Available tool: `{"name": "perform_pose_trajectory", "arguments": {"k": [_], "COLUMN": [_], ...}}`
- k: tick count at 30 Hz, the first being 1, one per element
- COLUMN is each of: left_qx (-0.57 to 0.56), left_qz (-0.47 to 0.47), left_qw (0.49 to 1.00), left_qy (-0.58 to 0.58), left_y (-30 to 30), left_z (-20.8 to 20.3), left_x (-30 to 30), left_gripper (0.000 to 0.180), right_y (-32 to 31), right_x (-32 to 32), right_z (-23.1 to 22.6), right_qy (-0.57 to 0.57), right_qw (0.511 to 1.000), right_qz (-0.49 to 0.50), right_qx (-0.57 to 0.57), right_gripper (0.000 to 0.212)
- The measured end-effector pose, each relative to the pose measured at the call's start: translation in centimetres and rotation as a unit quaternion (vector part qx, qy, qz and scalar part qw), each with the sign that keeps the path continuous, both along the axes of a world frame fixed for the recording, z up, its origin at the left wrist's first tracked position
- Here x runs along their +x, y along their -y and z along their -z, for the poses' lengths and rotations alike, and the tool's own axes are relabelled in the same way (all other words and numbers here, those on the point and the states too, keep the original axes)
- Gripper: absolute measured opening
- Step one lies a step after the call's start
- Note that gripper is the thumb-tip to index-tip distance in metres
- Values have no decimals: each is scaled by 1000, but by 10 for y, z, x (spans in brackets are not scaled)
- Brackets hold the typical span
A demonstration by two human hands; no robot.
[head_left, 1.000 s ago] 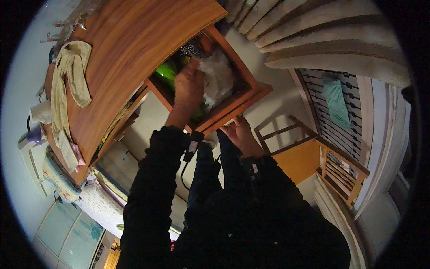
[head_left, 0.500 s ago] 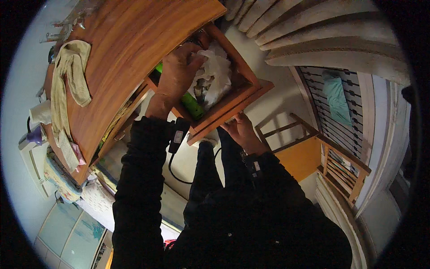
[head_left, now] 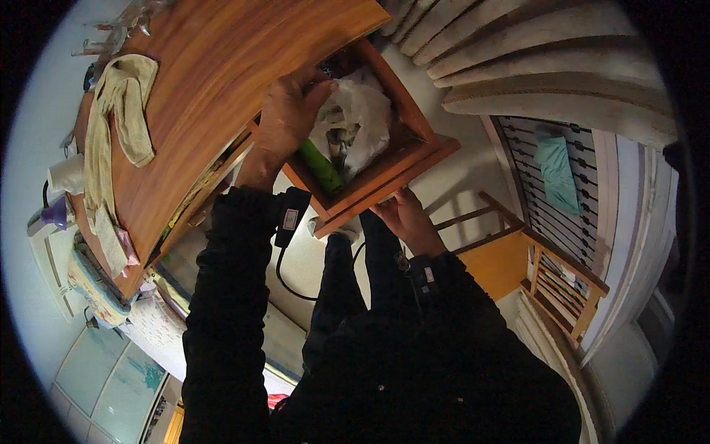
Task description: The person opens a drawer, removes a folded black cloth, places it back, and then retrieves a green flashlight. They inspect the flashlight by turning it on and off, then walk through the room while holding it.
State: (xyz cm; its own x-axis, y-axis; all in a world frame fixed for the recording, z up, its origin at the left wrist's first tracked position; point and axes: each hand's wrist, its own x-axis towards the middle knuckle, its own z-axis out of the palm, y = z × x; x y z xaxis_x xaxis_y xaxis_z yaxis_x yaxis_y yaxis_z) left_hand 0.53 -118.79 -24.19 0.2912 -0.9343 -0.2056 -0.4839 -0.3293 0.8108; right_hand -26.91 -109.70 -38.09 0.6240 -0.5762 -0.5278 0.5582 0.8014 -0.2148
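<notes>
Bag (head_left: 367, 122) (white, crinkly) sits just right of left grip (head_left: 287, 112); can't tell if that or right grip (head_left: 409, 222) holds anything.

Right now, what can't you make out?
All in the head view:
- Whether the left hand grips the white plastic bag: the hand itself hides the contact.
- How the right hand meets the drawer: hidden beneath the drawer's front.
- The drawer's back: covered by the tabletop and left hand.
- Clear pieces, upper left: too blurred to identify.
</notes>
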Motion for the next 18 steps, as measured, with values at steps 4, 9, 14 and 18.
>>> {"name": "perform_pose_trajectory", "arguments": {"k": [4, 9, 14, 18], "left_qx": [-44, -200, -65, -79], "left_qz": [-21, -76, -10, 117], "left_qw": [999, 962, 994, 978], "left_qy": [24, 170, 83, 153], "left_y": [-1, -22, -53, -66], "left_z": [2, 2, 23, 52], "left_x": [3, -11, -47, -105], "left_gripper": [19, 21, 36, 39], "right_y": [-1, -1, -2, -4], "right_x": [-2, -4, -6, -10], "right_z": [4, 1, 0, 10], "right_qy": [7, -24, -24, -32], "right_qw": [1000, 1000, 1000, 999], "right_qz": [-5, -7, -5, -15], "right_qx": [6, 3, 16, -8], "right_gripper": [38, 39, 34, 32]}}
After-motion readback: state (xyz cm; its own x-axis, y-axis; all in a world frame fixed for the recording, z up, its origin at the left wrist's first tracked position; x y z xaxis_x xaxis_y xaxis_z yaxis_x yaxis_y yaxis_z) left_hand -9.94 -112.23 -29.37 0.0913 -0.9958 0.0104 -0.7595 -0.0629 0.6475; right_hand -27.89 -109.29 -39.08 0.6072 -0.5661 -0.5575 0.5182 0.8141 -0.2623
